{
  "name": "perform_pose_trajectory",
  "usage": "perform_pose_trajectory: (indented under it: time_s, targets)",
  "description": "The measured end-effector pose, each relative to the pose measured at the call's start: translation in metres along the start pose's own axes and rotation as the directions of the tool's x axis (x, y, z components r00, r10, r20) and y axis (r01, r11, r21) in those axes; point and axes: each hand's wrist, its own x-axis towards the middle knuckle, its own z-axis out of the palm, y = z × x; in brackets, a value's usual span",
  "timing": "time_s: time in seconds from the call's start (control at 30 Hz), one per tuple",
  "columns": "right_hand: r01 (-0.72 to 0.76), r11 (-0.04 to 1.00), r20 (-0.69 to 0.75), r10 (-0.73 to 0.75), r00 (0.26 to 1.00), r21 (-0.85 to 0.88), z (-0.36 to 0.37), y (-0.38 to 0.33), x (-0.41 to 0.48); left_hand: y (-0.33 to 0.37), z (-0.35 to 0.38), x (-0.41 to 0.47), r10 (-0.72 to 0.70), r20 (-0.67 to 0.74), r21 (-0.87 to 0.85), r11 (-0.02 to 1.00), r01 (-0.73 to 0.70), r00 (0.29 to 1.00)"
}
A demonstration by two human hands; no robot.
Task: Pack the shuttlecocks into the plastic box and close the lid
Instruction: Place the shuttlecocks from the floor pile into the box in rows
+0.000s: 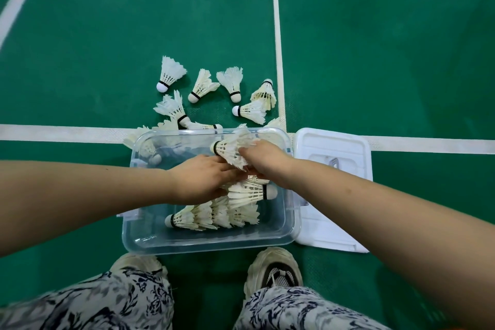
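Observation:
A clear plastic box (203,242) sits on the green court floor in front of my feet. Inside it lie a nested row of white shuttlecocks (211,215) and a second stack (250,191) with its cork to the right. My right hand (263,161) is closed on the feather end of a shuttlecock (230,149) held over the box, cork to the left. My left hand (203,178) reaches into the box, palm down, fingers on the feathers of the second stack. Several loose shuttlecocks (201,86) lie on the floor beyond the box.
The white lid (332,190) lies flat on the floor against the box's right side. White court lines (278,35) cross just behind the box. My two shoes (274,269) stand close to the box's near edge.

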Motion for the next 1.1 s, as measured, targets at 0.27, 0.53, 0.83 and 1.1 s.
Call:
perform_pose_trajectory:
  time_s: [0.27, 0.53, 0.83, 1.1]
  targets:
    - [-0.171, 0.960, 0.061, 0.161, 0.985, 0.221, 0.005, -0.002, -0.001, 0.000, -0.005, -0.007, 0.106, -0.100, 0.045, 0.994, -0.102, 0.989]
    - [-0.083, 0.996, -0.013, 0.083, 0.996, 0.020, 0.007, 0.000, 0.002, -0.003, 0.004, -0.011, 0.148, -0.150, 0.037, 0.989, -0.144, 0.978]
    - [-0.046, 0.977, -0.111, 0.023, 0.994, -0.210, 0.002, 0.002, -0.001, -0.014, 0.011, -0.037, 0.129, -0.118, 0.022, 0.992, -0.127, 0.985]
    - [-0.049, 0.971, -0.118, 0.022, 0.993, -0.236, 0.011, 0.007, 0.002, -0.006, 0.020, -0.027, 0.073, -0.115, -0.012, 0.997, -0.075, 0.991]
